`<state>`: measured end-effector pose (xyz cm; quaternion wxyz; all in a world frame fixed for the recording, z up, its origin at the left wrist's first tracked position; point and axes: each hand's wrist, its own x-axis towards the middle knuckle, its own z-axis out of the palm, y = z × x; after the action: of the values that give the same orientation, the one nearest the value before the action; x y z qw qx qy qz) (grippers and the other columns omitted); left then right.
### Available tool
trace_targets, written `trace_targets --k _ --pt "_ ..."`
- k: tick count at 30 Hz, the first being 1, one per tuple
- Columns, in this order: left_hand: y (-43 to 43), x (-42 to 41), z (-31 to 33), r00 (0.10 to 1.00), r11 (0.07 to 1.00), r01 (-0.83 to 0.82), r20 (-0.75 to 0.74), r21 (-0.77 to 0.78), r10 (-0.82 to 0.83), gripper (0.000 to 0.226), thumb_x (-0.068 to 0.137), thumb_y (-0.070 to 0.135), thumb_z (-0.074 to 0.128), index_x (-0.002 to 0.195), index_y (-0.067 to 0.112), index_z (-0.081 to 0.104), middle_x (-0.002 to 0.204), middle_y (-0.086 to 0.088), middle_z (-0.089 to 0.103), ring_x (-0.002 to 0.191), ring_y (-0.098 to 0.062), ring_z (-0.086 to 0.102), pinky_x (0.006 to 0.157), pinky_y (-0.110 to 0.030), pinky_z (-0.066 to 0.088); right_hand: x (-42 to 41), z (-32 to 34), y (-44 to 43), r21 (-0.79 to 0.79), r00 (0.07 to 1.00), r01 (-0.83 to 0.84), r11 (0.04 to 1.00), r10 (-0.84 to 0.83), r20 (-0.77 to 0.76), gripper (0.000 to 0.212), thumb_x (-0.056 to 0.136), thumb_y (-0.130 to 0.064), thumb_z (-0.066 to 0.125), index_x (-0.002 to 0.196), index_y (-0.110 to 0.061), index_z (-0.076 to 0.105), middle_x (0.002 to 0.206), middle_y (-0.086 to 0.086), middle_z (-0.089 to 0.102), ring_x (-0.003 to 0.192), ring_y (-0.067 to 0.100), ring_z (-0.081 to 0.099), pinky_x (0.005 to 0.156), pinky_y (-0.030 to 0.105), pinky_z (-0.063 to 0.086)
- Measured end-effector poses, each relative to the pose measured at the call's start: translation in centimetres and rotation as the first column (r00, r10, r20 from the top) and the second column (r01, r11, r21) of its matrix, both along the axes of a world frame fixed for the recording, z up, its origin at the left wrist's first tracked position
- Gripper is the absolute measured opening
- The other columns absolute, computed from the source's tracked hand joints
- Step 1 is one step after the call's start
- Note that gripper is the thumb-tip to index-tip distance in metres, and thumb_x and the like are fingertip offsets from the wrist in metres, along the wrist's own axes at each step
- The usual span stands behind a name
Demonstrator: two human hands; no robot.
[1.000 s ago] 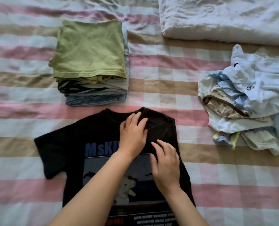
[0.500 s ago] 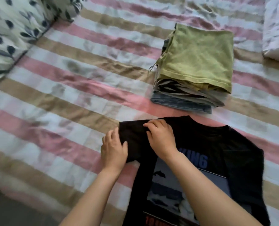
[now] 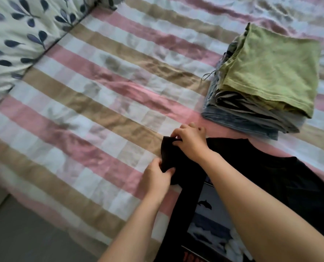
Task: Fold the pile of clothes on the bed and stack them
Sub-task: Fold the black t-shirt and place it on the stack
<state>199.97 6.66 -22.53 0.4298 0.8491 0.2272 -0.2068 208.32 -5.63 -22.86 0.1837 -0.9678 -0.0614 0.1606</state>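
Note:
A black T-shirt (image 3: pixel 282 178) with a printed picture lies flat on the striped bed, front up, at the lower right. My left hand (image 3: pixel 155 176) pinches the lower edge of its left sleeve (image 3: pixel 169 156). My right hand (image 3: pixel 190 140) pinches the same sleeve at its upper corner. The sleeve is bunched and lifted between both hands. A stack of folded clothes (image 3: pixel 261 87) topped by a green garment stands beyond the shirt at the right.
The striped pink, tan and white bedsheet (image 3: pixel 93 110) stretches left of the shirt. A leaf-print pillow (image 3: pixel 15 40) lies at the upper left. The bed's edge and a grey floor (image 3: pixel 25 233) show at the lower left.
The view swung left, so the unfolded pile left the frame. Both hands moved from the shirt's chest to its left sleeve, took hold of it and lifted it off the sheet.

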Motion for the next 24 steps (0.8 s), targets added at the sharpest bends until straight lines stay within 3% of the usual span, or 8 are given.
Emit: trace_targets --k 6,9,12,14,17,19,22,24 --pt "-1.0 -2.3 2.2 0.891 0.982 0.187 0.419 0.012 -0.175 0.014 0.079 0.003 0.067 0.088 0.013 0.062 0.084 0.005 0.057 0.076 -0.009 0.057 0.069 -0.012 0.044 -2.7 3.8 -4.6 0.274 0.99 0.124 0.954 -0.139 0.035 0.013 0.08 -0.021 0.068 0.093 -0.022 0.067 0.095 -0.006 0.053 0.104 0.022 0.041 0.091 0.046 0.034" --pt "-2.3 -4.0 2.7 0.739 0.896 0.416 0.517 0.152 -0.431 0.028 0.076 -0.008 0.061 0.1 0.006 0.065 0.087 -0.005 0.056 0.076 -0.018 0.059 0.068 -0.026 0.049 -6.3 5.1 -8.4 0.325 0.978 0.175 0.93 -0.201 0.049 0.015 0.076 -0.012 0.071 0.083 -0.025 0.069 0.096 -0.009 0.056 0.099 0.019 0.041 0.088 0.043 0.035" --pt "-3.8 -5.3 2.3 0.631 0.751 0.605 0.415 0.266 -0.655 0.035 0.077 -0.005 0.061 0.111 0.003 0.063 0.092 -0.013 0.056 0.079 -0.027 0.059 0.067 -0.037 0.052 -10.0 4.6 -11.1 0.264 0.963 0.245 0.933 -0.265 0.043 0.024 0.074 -0.004 0.07 0.08 -0.027 0.071 0.097 -0.011 0.056 0.101 0.019 0.042 0.086 0.04 0.034" --pt "-4.7 -5.6 2.0 0.592 0.666 0.68 0.305 0.306 -0.746 0.035 0.081 0.015 0.065 0.115 0.006 0.061 0.099 -0.011 0.054 0.088 -0.026 0.058 0.071 -0.036 0.053 -11.7 3.5 -12.1 0.165 0.959 0.272 0.948 -0.28 0.032 0.024 0.076 -0.003 0.068 0.083 -0.025 0.073 0.1 -0.007 0.059 0.103 0.024 0.044 0.081 0.034 0.031" --pt "-5.9 -5.4 1.4 0.503 0.58 0.647 0.295 0.494 -0.812 0.03 0.082 0.034 0.056 0.099 0.013 0.069 0.088 -0.004 0.06 0.078 -0.022 0.062 0.06 -0.027 0.05 -13.5 2.0 -12.6 0.088 0.957 0.278 0.956 -0.284 0.064 0.032 0.078 0.005 0.06 0.092 -0.02 0.074 0.109 0.004 0.063 0.105 0.032 0.049 0.079 0.036 0.039" --pt "-6.8 -4.9 0.6 0.477 0.565 0.593 0.316 0.573 -0.82 0.032 0.08 0.027 0.062 0.11 0.017 0.067 0.106 -0.005 0.065 0.096 -0.027 0.065 0.072 -0.032 0.053 -14.6 1.3 -11.9 0.121 0.946 0.28 0.952 -0.295 0.132 0.042 0.07 0.013 0.06 0.101 -0.013 0.071 0.114 0.012 0.063 0.106 0.039 0.055 0.081 0.047 0.049" --pt "-8.1 -3.9 -1.1 0.413 0.436 0.69 0.181 0.577 -0.893 0.054 0.09 0.023 0.052 0.141 0.018 0.036 0.152 -0.006 0.028 0.141 -0.027 0.023 0.111 -0.048 0.021 -16.0 0.1 -10.6 0.0 0.972 0.188 0.982 -0.186 0.142 0.053 0.077 -0.004 0.066 0.128 -0.014 0.056 0.137 0.013 0.05 0.126 0.036 0.046 0.099 0.053 0.04" --pt "-8.5 -2.9 -2.2 0.418 0.363 0.726 0.045 0.585 -0.908 0.06 0.097 0.035 0.035 0.149 0.022 0.007 0.157 -0.002 -0.005 0.144 -0.022 -0.008 0.114 -0.046 -0.002 -16.7 -1.1 -10.4 -0.087 0.99 0.139 0.986 -0.137 0.032 0.055 0.094 -0.025 0.048 0.145 -0.021 0.028 0.155 0.003 0.02 0.143 0.025 0.015 0.114 0.047 0.014"
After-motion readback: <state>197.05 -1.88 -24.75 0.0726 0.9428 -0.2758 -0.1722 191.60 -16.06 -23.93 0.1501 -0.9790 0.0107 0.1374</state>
